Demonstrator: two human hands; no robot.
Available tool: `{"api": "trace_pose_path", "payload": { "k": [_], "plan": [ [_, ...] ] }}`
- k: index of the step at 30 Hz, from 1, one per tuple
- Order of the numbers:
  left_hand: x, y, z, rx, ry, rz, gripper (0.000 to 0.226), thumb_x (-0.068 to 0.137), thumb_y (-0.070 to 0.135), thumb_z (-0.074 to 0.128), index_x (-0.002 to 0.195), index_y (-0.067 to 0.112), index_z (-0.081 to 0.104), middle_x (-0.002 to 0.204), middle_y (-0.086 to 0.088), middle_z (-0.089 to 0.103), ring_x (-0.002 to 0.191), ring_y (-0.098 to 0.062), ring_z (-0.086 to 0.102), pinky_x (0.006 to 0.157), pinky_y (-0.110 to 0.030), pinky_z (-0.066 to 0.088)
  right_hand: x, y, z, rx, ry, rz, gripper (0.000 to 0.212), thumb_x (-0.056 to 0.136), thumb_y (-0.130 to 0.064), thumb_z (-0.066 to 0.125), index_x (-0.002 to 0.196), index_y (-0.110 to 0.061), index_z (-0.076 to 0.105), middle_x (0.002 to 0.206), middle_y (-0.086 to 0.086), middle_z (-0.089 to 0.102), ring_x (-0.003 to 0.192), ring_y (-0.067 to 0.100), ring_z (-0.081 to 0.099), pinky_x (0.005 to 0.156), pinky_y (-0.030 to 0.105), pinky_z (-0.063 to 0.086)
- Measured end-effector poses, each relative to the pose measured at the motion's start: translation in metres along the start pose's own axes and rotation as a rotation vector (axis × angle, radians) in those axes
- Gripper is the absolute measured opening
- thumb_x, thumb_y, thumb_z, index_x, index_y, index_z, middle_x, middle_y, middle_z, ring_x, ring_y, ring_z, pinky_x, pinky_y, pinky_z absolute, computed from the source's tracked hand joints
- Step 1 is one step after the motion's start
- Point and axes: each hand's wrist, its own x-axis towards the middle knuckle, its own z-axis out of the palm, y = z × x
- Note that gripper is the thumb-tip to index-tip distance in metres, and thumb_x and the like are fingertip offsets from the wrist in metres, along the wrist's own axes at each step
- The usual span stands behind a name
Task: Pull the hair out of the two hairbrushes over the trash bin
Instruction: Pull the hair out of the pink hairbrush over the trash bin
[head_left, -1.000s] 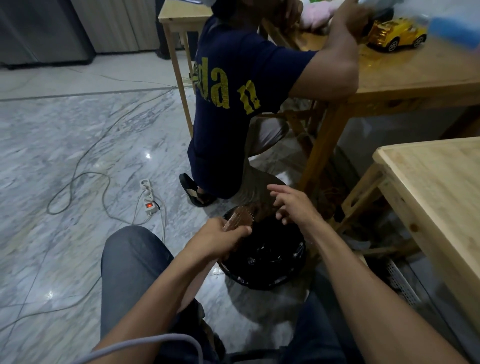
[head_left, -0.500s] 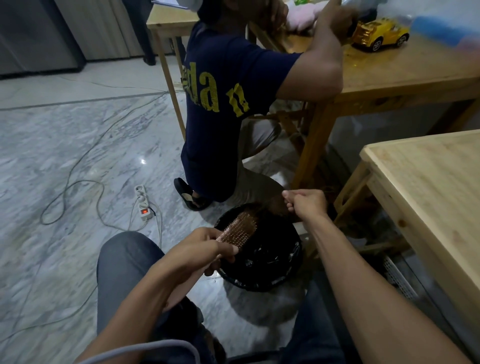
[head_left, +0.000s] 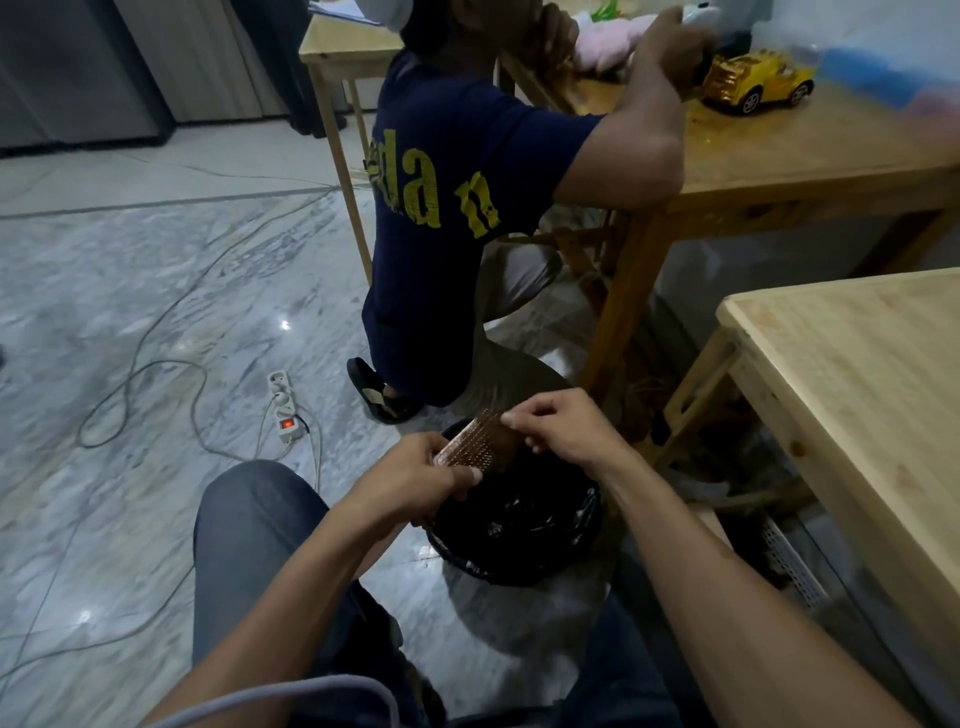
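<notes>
A brown hairbrush with rows of bristles facing up is held over a black-lined trash bin on the floor. My left hand grips the brush at its near end. My right hand rests on the far end of the bristle pad, fingertips pinched on the bristles; I cannot tell whether hair is between them. Only one hairbrush is in view.
A person in a dark blue shirt kneels just beyond the bin at a wooden table with a yellow toy car. A light wooden table stands at my right. A power strip and cables lie on the marble floor.
My right hand, which was raised away to the right of the brush, has come back onto the bristle pad. The left hand keeps the brush over the bin.
</notes>
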Motion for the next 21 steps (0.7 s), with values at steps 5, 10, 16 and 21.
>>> {"api": "trace_pose_path", "payload": {
  "k": [5, 10, 16, 21],
  "plan": [
    [-0.015, -0.006, -0.005, -0.115, -0.035, -0.014, 0.02, 0.089, 0.017, 0.075, 0.104, 0.007, 0.068, 0.075, -0.013, 0.071, 0.042, -0.011, 0.044, 0.044, -0.027, 0.028, 0.019, 0.007, -0.01, -0.027, 0.351, 0.178, 0.015, 0.088, -0.031, 0.079, 0.081, -0.018, 0.082, 0.08, 0.002, 0.078, 0.088, 0.022, 0.073, 0.086, 0.037, 0.061],
    [-0.018, -0.012, -0.014, -0.111, -0.009, -0.027, 0.014, 0.09, 0.014, 0.074, 0.098, 0.005, 0.068, 0.081, -0.024, 0.072, 0.041, -0.011, 0.043, 0.043, -0.025, 0.026, 0.014, 0.005, -0.018, -0.021, 0.35, 0.179, 0.024, 0.095, -0.04, 0.07, 0.1, -0.019, 0.08, 0.084, 0.002, 0.074, 0.081, 0.018, 0.068, 0.081, 0.038, 0.06],
    [-0.009, -0.011, -0.01, -0.05, 0.03, -0.006, 0.022, 0.087, 0.019, 0.076, 0.103, 0.008, 0.066, 0.074, -0.018, 0.073, 0.042, -0.012, 0.047, 0.043, -0.026, 0.03, -0.009, -0.013, -0.01, -0.055, -0.061, 0.093, 0.046, 0.093, -0.059, 0.064, 0.129, -0.029, 0.062, 0.111, -0.003, 0.071, 0.078, 0.014, 0.066, 0.063, 0.025, 0.052],
    [-0.01, -0.005, -0.005, -0.069, 0.005, 0.001, 0.02, 0.087, 0.017, 0.076, 0.103, 0.008, 0.068, 0.069, -0.009, 0.07, 0.043, -0.013, 0.046, 0.043, -0.026, 0.029, -0.003, -0.008, -0.004, -0.027, 0.023, 0.085, 0.011, 0.092, -0.02, 0.077, 0.1, -0.013, 0.079, 0.074, -0.001, 0.071, 0.066, 0.01, 0.061, 0.058, 0.02, 0.051]
  ]
}}
